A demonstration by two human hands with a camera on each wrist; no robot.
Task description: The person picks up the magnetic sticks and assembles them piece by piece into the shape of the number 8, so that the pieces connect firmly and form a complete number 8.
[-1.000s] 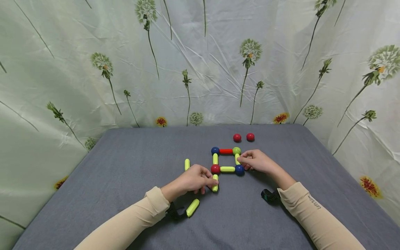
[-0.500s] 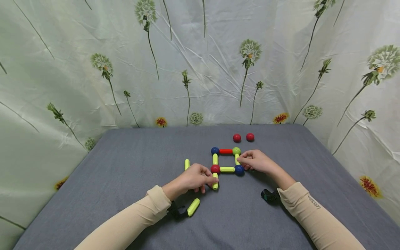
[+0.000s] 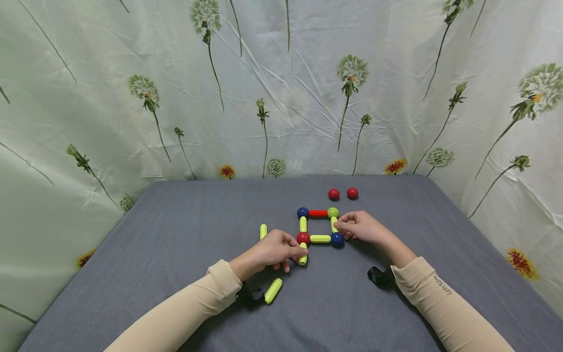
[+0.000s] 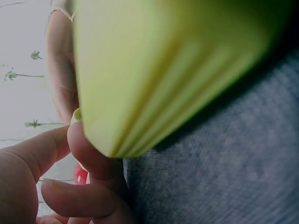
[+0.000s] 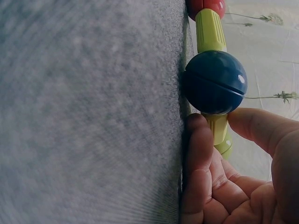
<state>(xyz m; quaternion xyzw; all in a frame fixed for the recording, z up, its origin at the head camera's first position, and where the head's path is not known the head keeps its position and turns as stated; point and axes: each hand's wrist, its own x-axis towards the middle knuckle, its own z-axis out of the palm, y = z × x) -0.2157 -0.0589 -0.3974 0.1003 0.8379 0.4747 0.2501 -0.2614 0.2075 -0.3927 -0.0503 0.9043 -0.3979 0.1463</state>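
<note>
On the grey cloth lies a square of balls and rods. Its corners are a red ball (image 3: 303, 237), a green ball (image 3: 333, 213) and two blue balls (image 3: 337, 239). A red rod (image 3: 318, 213) forms the far side; the other sides are yellow-green rods. My left hand (image 3: 277, 250) pinches another yellow-green rod (image 3: 303, 259), its far end against the red ball. My right hand (image 3: 362, 227) holds the square's right-hand rod (image 5: 216, 127) between thumb and fingers, beside the near blue ball. A large blurred rod (image 4: 154, 70) hides much of the left wrist view.
Two loose red balls (image 3: 343, 194) sit behind the square. One yellow-green rod (image 3: 263, 231) lies partly hidden behind my left hand, another loose rod (image 3: 273, 291) near my left wrist strap. A flowered curtain (image 3: 281, 88) hangs beyond the table's far edge.
My left hand has shifted slightly away from me, bringing its rod up against the red ball, where a small gap showed before. My right hand stays in place.
</note>
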